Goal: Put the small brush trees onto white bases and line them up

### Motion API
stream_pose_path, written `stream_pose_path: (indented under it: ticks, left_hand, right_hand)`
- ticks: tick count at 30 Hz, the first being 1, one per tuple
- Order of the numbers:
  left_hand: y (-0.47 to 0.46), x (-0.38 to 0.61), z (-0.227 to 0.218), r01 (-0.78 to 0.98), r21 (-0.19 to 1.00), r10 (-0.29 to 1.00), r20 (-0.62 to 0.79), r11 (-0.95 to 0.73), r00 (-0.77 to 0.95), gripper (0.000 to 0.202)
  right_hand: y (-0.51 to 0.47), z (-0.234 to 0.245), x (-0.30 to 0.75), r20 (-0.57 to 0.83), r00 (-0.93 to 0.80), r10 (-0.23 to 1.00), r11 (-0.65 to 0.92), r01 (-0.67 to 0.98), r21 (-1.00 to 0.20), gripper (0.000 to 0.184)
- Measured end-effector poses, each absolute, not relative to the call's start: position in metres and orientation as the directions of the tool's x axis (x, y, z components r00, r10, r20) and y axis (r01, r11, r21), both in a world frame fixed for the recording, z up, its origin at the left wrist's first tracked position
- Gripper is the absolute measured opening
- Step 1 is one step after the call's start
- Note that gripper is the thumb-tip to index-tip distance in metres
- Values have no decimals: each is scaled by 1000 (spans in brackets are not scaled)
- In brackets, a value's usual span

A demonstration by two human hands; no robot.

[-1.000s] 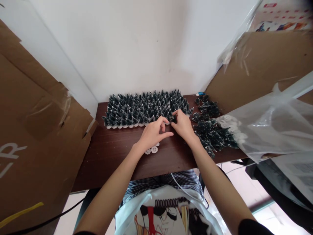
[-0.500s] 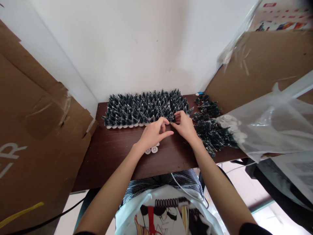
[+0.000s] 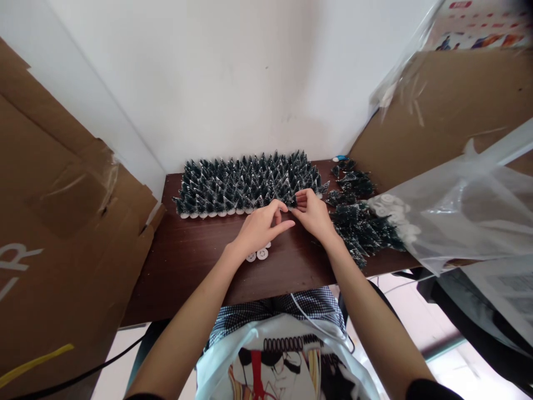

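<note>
Rows of small dark-green miniature Christmas trees (image 3: 225,186) with white-frosted tips stand upright on round white bases. My right hand (image 3: 312,214) is at the right part of the front row, its thumb and fingers closed around one miniature tree (image 3: 292,200). Just left of it, my left hand (image 3: 263,225) has its thumb stretched out and its index finger bent, close to that tree's base; I see nothing held in it. Partly under my left hand lie a few loose white round bases (image 3: 262,254), flat on the table. The held tree's base is mostly hidden.
Loose miniature trees (image 3: 366,230) are heaped on the right of the dark wooden table (image 3: 187,278). Beside them, white bases (image 3: 391,208) spill from a clear plastic bag (image 3: 462,216). Cardboard boxes stand left (image 3: 62,194) and right (image 3: 470,105); a white wall (image 3: 233,78) closes the back.
Both hands stay almost in the same place at the front row. The whole view has shifted very slightly; the trees and loose bases lie as before.
</note>
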State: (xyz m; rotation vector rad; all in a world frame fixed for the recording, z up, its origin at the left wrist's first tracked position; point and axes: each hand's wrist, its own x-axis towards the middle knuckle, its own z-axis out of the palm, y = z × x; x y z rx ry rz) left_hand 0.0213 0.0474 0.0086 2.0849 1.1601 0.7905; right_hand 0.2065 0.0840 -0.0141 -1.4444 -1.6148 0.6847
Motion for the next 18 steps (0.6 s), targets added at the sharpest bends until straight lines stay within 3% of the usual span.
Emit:
stream_pose_path:
  ticks: [5, 9, 14, 18]
  left_hand:
    - [47, 21, 11, 526, 733, 874, 197, -432, 444, 24]
    - [47, 21, 11, 548, 714, 880, 212, -437, 425, 23]
    - [48, 21, 11, 568, 723, 916, 257, -394, 308, 25]
    - [49, 20, 11, 570, 747, 938, 299, -343, 172, 21]
  right_hand:
    - [83, -13, 209, 215, -6, 977, 189, 508, -841, 33]
    - [74, -3, 213, 258, 14, 966, 198, 602, -773, 35]
    - [51, 26, 218, 299, -9, 954, 227, 671, -706, 26]
    - [32, 39, 215, 233, -141, 962, 267, 660, -703, 17]
